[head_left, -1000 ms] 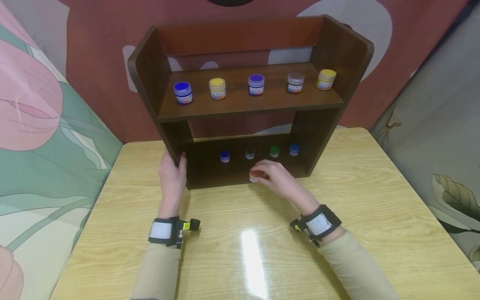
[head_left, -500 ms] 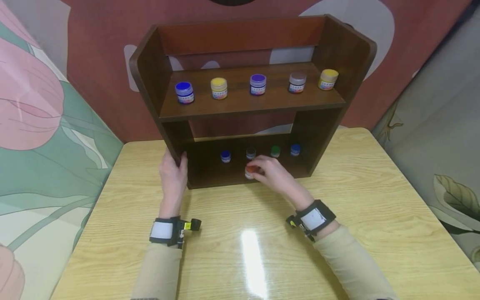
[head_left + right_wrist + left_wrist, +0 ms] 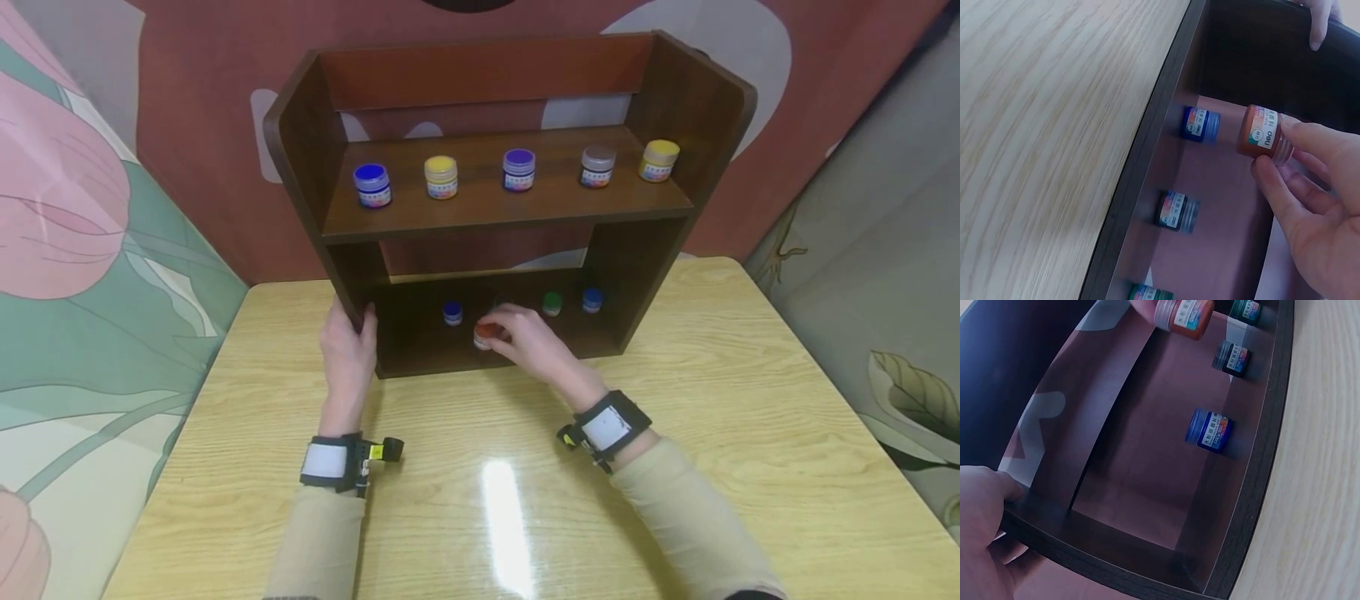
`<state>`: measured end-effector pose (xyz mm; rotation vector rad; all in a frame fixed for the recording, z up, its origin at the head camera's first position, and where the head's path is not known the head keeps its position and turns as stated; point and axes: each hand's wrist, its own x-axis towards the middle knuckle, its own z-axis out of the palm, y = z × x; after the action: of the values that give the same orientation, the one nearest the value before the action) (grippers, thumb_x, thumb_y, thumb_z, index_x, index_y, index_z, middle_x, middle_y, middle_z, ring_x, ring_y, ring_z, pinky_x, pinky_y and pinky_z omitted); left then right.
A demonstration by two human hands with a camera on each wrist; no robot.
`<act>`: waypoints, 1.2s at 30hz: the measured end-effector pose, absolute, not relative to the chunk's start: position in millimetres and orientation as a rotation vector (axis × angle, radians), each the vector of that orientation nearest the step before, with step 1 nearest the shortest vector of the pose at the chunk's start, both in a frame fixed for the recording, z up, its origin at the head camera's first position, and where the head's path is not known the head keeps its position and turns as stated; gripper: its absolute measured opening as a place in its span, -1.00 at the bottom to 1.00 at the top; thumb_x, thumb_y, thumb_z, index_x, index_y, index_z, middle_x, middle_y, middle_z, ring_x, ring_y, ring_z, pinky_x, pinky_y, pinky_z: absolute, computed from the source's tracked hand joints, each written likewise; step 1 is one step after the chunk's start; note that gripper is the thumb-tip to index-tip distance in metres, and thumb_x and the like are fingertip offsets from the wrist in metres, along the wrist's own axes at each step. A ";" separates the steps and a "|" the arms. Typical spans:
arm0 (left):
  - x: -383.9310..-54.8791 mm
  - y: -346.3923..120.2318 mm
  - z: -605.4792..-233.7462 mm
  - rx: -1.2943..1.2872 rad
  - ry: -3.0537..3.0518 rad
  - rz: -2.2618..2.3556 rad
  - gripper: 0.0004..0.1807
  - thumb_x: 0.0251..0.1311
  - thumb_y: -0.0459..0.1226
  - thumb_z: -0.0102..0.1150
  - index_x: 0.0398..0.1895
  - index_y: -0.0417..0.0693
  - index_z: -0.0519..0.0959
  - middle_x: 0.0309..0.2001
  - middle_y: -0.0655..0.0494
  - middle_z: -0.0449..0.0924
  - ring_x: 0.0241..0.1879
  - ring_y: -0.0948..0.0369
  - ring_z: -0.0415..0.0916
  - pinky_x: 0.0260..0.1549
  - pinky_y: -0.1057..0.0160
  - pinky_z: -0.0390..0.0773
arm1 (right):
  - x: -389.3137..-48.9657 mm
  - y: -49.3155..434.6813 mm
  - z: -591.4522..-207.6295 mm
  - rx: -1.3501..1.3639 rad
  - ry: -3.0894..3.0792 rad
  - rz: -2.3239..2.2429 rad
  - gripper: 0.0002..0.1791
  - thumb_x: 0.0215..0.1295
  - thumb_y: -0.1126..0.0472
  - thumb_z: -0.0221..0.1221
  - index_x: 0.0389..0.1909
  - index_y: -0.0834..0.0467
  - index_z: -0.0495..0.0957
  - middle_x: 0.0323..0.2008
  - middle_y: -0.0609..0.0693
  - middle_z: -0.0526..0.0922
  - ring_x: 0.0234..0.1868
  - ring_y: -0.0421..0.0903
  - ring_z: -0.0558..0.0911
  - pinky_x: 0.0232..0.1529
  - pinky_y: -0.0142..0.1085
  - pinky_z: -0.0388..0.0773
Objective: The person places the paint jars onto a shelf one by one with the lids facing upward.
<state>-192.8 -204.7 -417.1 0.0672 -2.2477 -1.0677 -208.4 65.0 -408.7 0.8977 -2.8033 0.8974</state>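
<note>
My right hand [image 3: 528, 342] pinches an orange paint jar [image 3: 1261, 131] by its lid, between thumb and fingers. In the right wrist view the jar is held off the lower board, just in front of the row of jars. That row has a dark blue jar [image 3: 1210, 430], a black jar [image 3: 1175, 211], a green jar [image 3: 552, 303] and a blue jar [image 3: 592, 300]. The head view shows the black one mostly hidden behind my right hand. My left hand [image 3: 349, 346] grips the left side panel of the brown shelf [image 3: 510, 218], thumb on the inner face and fingers outside.
On the upper board stand a blue jar [image 3: 372, 185], two yellow jars [image 3: 441, 177], a purple jar [image 3: 519, 170] and a grey-lidded jar [image 3: 597, 167]. The shelf stands on a light wooden table [image 3: 450, 483] against a patterned backdrop [image 3: 195, 150].
The right hand has carried the orange jar leftward and slightly inward over the lower board, now covering most of the black jar. The left hand keeps its grip on the panel.
</note>
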 end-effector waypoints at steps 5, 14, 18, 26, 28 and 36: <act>-192.6 -205.3 -416.9 0.072 -2.259 -1.065 -0.65 0.38 -0.23 0.14 0.07 -0.31 0.47 -0.02 -0.34 0.64 0.02 -0.24 0.60 0.01 -0.20 0.58 | -211.6 55.3 -410.0 0.890 -2.777 0.924 -0.71 0.32 0.21 0.29 0.02 0.21 0.65 -0.03 0.11 0.69 -0.17 -0.09 0.73 -0.12 -0.33 0.71; -194.2 -205.3 -416.6 0.072 -2.255 -1.077 -0.66 0.38 -0.22 0.13 0.08 -0.29 0.48 0.00 -0.33 0.64 0.03 -0.23 0.60 0.03 -0.20 0.58 | -218.8 36.2 -412.9 0.873 -2.735 0.950 -0.74 0.29 0.20 0.32 -0.04 0.18 0.68 -0.03 0.10 0.71 -0.15 -0.08 0.74 -0.11 -0.32 0.71; -194.0 -206.1 -417.8 0.063 -2.247 -1.084 -0.66 0.38 -0.24 0.13 0.08 -0.30 0.47 0.00 -0.33 0.63 0.04 -0.23 0.60 0.05 -0.20 0.58 | -220.3 26.1 -413.3 0.894 -2.715 0.919 -0.73 0.29 0.19 0.32 -0.03 0.19 0.68 -0.01 0.11 0.72 -0.11 -0.06 0.74 -0.09 -0.31 0.71; -193.9 -206.1 -418.0 0.044 -2.252 -1.074 -0.66 0.39 -0.24 0.12 0.10 -0.29 0.47 0.02 -0.32 0.63 0.05 -0.23 0.60 0.06 -0.19 0.59 | -224.5 8.8 -413.5 0.947 -2.681 0.839 -0.74 0.30 0.20 0.30 -0.02 0.18 0.68 0.00 0.07 0.73 0.03 -0.05 0.71 0.07 -0.27 0.67; -193.9 -206.1 -418.1 0.034 -2.244 -1.078 -0.66 0.39 -0.24 0.13 0.10 -0.29 0.48 0.02 -0.32 0.63 0.05 -0.22 0.60 0.06 -0.19 0.59 | -225.6 5.6 -413.3 0.942 -2.674 0.843 -0.73 0.29 0.19 0.31 -0.03 0.18 0.68 0.01 0.07 0.73 0.05 -0.05 0.71 0.09 -0.27 0.66; -193.6 -207.3 -419.5 0.019 -2.214 -1.109 -0.67 0.37 -0.25 0.15 0.08 -0.29 0.49 0.00 -0.32 0.64 0.01 -0.22 0.62 0.03 -0.18 0.61 | -229.2 -7.7 -412.9 0.924 -2.693 0.861 -0.74 0.31 0.16 0.30 -0.03 0.16 0.68 0.01 0.06 0.72 0.05 -0.04 0.70 0.11 -0.24 0.65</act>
<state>-193.6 -207.3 -419.5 0.0185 -2.2139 -1.1092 -229.2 -7.7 -412.9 0.9237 -2.6928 0.8609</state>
